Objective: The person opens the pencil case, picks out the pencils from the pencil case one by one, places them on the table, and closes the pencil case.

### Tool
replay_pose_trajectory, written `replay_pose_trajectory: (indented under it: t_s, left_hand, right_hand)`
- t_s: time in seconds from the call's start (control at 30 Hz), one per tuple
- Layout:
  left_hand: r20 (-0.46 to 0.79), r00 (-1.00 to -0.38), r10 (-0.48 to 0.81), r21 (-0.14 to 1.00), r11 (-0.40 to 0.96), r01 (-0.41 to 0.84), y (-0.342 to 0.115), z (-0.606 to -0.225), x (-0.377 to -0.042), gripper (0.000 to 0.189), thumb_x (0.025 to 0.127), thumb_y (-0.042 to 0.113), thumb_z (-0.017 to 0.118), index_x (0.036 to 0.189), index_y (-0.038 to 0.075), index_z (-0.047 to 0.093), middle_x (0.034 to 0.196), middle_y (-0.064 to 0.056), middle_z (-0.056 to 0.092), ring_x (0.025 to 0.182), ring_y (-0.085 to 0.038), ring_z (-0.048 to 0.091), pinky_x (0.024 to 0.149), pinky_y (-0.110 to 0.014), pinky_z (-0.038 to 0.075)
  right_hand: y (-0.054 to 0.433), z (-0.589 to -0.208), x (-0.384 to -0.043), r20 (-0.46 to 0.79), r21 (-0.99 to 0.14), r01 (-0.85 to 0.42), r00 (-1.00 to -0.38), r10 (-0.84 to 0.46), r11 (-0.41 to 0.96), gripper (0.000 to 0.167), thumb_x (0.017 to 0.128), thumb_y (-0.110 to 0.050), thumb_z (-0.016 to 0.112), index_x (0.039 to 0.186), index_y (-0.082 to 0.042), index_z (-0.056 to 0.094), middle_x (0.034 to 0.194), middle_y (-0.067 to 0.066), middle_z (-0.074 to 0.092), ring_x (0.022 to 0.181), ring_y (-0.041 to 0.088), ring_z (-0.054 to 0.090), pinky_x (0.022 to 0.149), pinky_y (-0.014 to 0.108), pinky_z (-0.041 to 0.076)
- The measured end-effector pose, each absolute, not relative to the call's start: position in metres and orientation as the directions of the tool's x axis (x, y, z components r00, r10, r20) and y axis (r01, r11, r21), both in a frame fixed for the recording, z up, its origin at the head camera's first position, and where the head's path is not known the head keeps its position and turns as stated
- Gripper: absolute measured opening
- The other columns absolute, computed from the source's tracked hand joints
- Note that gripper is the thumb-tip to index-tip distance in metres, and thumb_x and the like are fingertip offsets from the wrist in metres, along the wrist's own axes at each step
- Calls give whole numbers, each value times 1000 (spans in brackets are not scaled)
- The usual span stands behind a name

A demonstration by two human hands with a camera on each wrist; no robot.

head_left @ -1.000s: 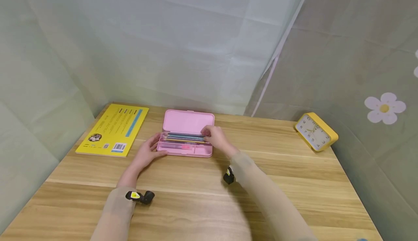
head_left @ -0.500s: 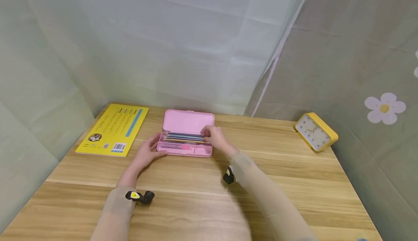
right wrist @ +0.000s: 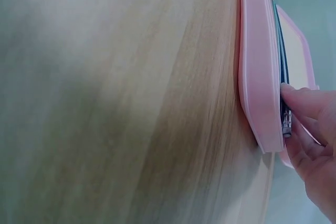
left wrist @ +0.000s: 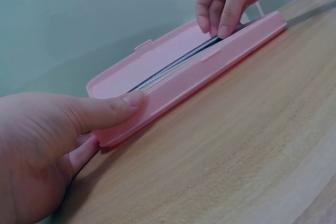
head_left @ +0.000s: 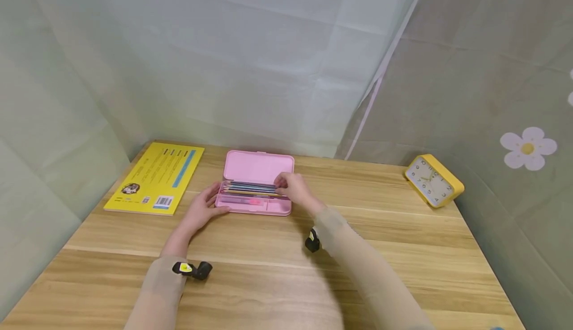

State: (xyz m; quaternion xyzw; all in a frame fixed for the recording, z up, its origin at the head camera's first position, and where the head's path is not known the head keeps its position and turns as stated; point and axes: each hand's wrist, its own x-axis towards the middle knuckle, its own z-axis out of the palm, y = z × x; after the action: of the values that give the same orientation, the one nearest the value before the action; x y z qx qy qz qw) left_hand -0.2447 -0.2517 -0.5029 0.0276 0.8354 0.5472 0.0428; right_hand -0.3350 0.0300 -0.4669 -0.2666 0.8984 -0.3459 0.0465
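Note:
An open pink pencil case [head_left: 258, 167] lies on the table with its lid tipped back. Several pencils [head_left: 250, 189] lie lengthwise inside, and a pen with a pink part [head_left: 255, 201] rests in the front compartment. My left hand [head_left: 200, 211] holds the case's left end; in the left wrist view its thumb [left wrist: 113, 113] presses on the front wall. At the right end, my right hand [head_left: 296, 190] pinches the end of a dark pencil [right wrist: 286, 121] between thumb and fingers, over the case. How many pencils it holds is unclear.
On the left of the table [head_left: 264, 280] lies a yellow book [head_left: 156, 178]. Far to the right stands a yellow alarm clock [head_left: 433, 180]. Curtains [head_left: 250, 71] rise behind the table's back edge.
My right hand has shifted very slightly to the left with the pencil end in its fingers. The left hand and the case stay in place.

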Motion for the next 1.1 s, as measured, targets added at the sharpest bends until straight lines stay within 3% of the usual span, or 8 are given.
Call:
replay_pose_trajectory:
  t_s: [0.3,0.67,0.93,1.1]
  left_hand:
    - [-35,-995,91,915,404,5,-249,-503,-243,94,86,19,76,154,-3,15,159,-26,20,143,-45,29,116,-51,32]
    - [-26,-995,94,918,395,13,-249,-498,-241,93,86,18,76,154,-4,15,158,-28,20,143,-47,28,116,-54,31]
    - [-30,-995,93,909,416,11,-250,-501,-244,93,87,19,75,154,-3,15,159,-27,20,144,-45,28,116,-53,31]
    - [-24,-995,96,910,415,18,-252,-503,-244,93,87,19,75,154,-3,15,159,-27,20,144,-45,28,116,-53,31]
  right_hand:
    - [29,-469,-334,127,-642,-462,-851,-509,613,11,84,0,73,94,-1,67,91,12,73,85,22,69,79,25,58]
    - [42,-457,-330,248,-720,-476,-856,-453,505,9,82,5,71,88,2,66,88,16,72,83,26,71,77,25,60]
    - [75,-443,-326,373,-742,-523,-842,-391,419,9,81,8,70,89,7,66,87,21,72,81,32,71,75,32,62]
    - [112,-441,-328,385,-753,-507,-856,-344,420,13,82,6,72,92,9,65,90,23,71,81,33,70,76,34,62]
